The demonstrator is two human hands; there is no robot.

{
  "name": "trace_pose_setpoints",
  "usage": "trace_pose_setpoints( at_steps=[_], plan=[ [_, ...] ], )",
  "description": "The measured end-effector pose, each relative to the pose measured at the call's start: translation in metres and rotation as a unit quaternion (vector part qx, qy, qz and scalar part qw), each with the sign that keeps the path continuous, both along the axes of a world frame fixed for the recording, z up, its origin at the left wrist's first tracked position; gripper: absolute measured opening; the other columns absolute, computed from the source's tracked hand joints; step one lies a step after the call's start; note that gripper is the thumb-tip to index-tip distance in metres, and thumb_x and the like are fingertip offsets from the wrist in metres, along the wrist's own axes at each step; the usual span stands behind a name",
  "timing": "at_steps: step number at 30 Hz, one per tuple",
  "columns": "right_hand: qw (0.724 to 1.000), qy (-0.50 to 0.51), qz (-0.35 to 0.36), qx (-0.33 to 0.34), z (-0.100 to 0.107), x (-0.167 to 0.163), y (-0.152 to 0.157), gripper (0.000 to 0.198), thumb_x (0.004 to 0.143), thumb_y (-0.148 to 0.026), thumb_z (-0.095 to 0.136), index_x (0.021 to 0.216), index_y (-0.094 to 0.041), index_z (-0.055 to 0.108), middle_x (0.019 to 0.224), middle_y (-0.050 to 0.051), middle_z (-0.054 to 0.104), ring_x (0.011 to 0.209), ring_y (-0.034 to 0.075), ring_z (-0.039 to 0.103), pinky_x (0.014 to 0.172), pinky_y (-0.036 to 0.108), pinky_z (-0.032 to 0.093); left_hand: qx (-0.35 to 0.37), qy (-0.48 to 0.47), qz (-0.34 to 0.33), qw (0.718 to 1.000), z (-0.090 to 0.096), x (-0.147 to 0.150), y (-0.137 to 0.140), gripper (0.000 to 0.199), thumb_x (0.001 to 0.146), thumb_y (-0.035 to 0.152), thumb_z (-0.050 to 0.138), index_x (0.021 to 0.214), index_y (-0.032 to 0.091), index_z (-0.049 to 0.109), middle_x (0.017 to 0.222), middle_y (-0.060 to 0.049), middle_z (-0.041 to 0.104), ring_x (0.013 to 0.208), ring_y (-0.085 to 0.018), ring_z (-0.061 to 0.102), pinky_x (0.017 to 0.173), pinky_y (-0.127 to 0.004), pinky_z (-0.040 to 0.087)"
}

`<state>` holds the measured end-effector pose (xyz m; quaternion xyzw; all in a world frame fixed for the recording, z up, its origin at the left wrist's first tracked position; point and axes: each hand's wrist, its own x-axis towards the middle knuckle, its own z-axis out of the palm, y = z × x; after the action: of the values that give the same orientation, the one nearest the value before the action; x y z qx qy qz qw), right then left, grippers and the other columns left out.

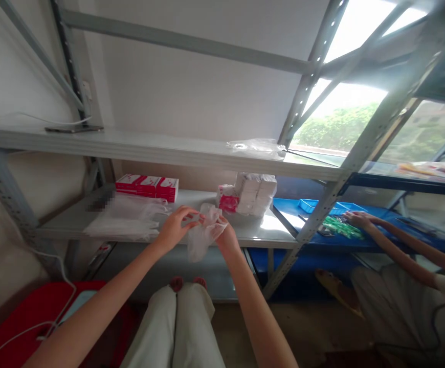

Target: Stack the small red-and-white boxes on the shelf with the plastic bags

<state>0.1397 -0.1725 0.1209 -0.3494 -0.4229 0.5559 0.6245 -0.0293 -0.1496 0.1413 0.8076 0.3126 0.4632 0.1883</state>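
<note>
My left hand (177, 223) and my right hand (224, 232) are raised in front of a grey metal shelf (257, 232). Between them hangs a thin clear plastic glove (203, 236); the fingers of both hands pinch its upper edge, and its lower part dangles below the shelf edge. A flat pile of the same clear plastic gloves (125, 220) lies on the shelf just left of my left hand.
Red and white boxes (148, 186) stand at the back of the shelf, and stacked white packets (247, 199) stand to the right. Another person's hand (356, 219) rests by green items (337, 226) on a blue shelf (368, 243). A red bin (11, 319) sits lower left.
</note>
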Motion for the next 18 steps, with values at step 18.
trace_pose_setpoints(
  at_steps=[18],
  plan=[
    [0.998, 0.027, -0.041, -0.041, 0.019, 0.022, -0.091, 0.020, 0.065, -0.018, 0.064, 0.084, -0.017, 0.065, 0.066, -0.001, 0.067, 0.047, 0.009, 0.058, 0.056, 0.024, 0.051, -0.019, -0.118, 0.066, 0.991, 0.003, -0.070, -0.038, 0.024, 0.072, 0.038, 0.064, 0.077, 0.015, 0.068, 0.079, -0.007, 0.070, 0.075, -0.020, 0.063, 0.075, -0.031, 0.049]
  ],
)
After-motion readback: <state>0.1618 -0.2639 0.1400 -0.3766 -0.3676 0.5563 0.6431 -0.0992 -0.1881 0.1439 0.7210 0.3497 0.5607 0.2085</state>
